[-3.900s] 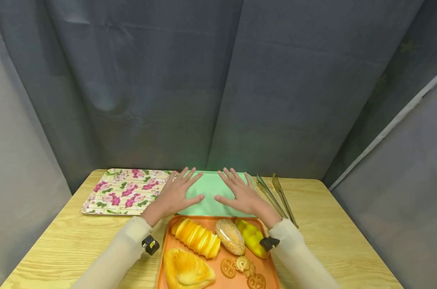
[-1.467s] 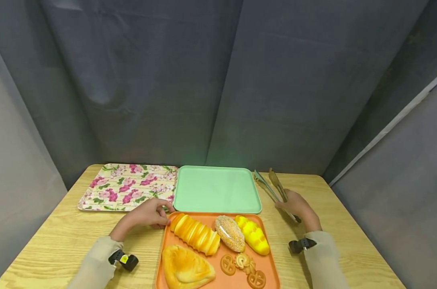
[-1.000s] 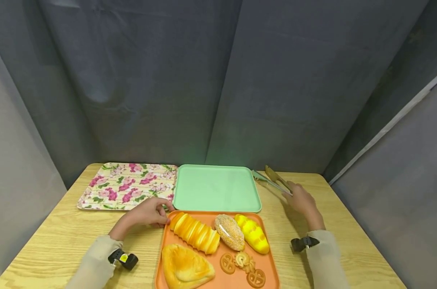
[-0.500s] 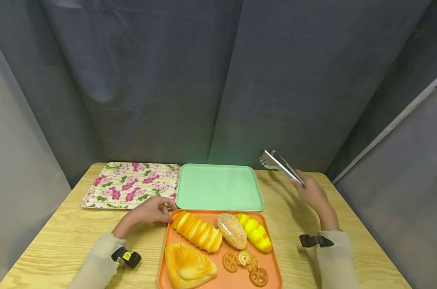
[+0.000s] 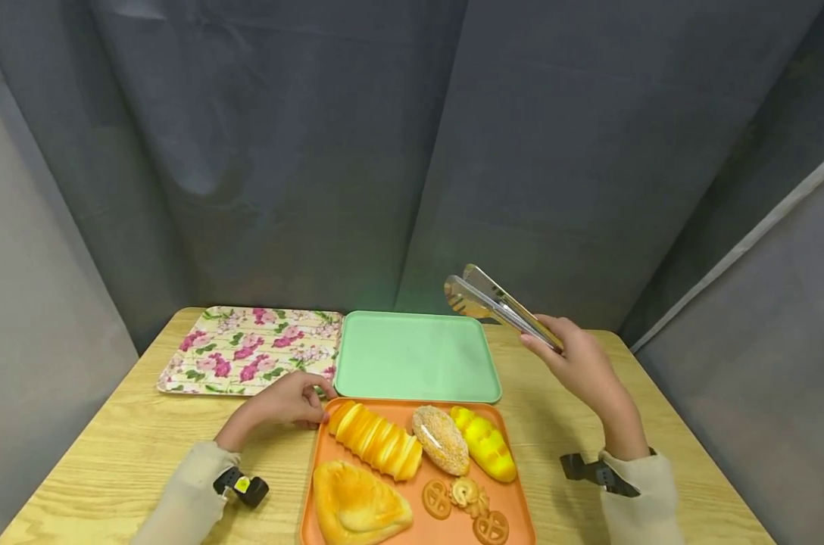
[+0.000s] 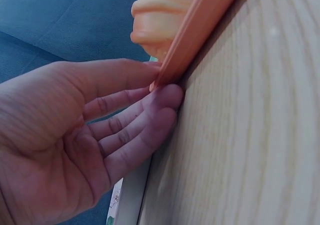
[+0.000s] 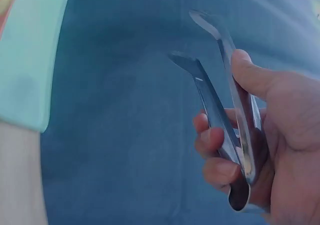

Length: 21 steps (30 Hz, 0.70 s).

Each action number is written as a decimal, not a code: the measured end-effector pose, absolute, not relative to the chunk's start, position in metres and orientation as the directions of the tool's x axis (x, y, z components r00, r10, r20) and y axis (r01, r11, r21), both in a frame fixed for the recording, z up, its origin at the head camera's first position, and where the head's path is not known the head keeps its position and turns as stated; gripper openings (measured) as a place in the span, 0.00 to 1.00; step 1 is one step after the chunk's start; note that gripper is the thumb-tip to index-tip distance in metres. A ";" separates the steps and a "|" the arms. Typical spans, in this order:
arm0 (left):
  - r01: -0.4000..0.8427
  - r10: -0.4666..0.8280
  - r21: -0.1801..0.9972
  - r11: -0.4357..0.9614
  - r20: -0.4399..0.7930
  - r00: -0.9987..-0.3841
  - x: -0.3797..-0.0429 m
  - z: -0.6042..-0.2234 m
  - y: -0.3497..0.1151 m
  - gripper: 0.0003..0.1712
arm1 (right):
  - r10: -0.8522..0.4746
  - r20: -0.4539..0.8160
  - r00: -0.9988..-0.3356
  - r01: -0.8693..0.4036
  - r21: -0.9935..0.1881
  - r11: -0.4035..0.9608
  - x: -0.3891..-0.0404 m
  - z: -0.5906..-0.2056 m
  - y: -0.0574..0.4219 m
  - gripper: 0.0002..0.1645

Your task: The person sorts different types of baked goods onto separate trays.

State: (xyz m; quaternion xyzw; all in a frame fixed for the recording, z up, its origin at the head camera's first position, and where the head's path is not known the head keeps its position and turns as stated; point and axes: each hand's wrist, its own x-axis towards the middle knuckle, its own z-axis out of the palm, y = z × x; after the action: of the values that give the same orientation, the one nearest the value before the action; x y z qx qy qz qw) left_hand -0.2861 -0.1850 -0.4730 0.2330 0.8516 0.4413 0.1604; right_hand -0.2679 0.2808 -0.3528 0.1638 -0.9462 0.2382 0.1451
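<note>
My right hand [image 5: 582, 362] grips silver food tongs [image 5: 504, 305], raised above the table at the green tray's back right corner. In the right wrist view the tongs [image 7: 215, 107] stand spread with nothing between their arms, thumb on one arm and fingers curled round the other. My left hand [image 5: 285, 401] pinches the rim of the orange tray [image 5: 442, 534] at its far left corner; the left wrist view shows thumb above the rim [image 6: 175, 60] and fingers below. On this tray lie a ridged horn-shaped bread [image 5: 374, 439], a crumb-coated oval bun [image 5: 441, 439], a yellow knobbly loaf [image 5: 483, 444] and a triangular pastry [image 5: 357, 503].
Several small cookies [image 5: 468, 494], two of them pretzel-shaped, lie at the orange tray's right. Behind it stands a plain green tray [image 5: 415, 356], with a flower-patterned tray [image 5: 248, 352] to its left. A grey curtain [image 5: 303, 151] hangs behind the wooden table [image 5: 105, 446].
From spread over the trays, my hands have parted. The left took the orange tray's rim and stays there; the right picked the tongs off the table, raised them and swung them leftward.
</note>
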 end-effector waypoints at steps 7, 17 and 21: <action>0.274 0.548 0.820 0.503 -0.058 -0.834 -0.288 -0.476 -0.186 0.16 | -0.388 0.329 -0.861 -0.491 -0.340 0.802 -0.243 -0.342 0.247 0.30; 0.245 0.536 0.826 0.508 -0.080 -0.840 -0.288 -0.475 -0.185 0.16 | -0.538 0.130 -0.833 -0.551 -0.283 0.785 -0.227 -0.349 0.210 0.30; 0.239 0.537 0.833 0.498 -0.080 -0.840 -0.288 -0.475 -0.186 0.16 | -0.579 0.080 -0.811 -0.577 -0.274 0.770 -0.226 -0.355 0.199 0.28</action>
State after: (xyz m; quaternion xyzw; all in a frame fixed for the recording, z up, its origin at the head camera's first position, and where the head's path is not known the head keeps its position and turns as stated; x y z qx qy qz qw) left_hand -0.2880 -0.1857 -0.4747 0.2284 0.8493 0.4458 0.1667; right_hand -0.2261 0.1990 -0.3548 0.3072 -0.9406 0.1444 -0.0044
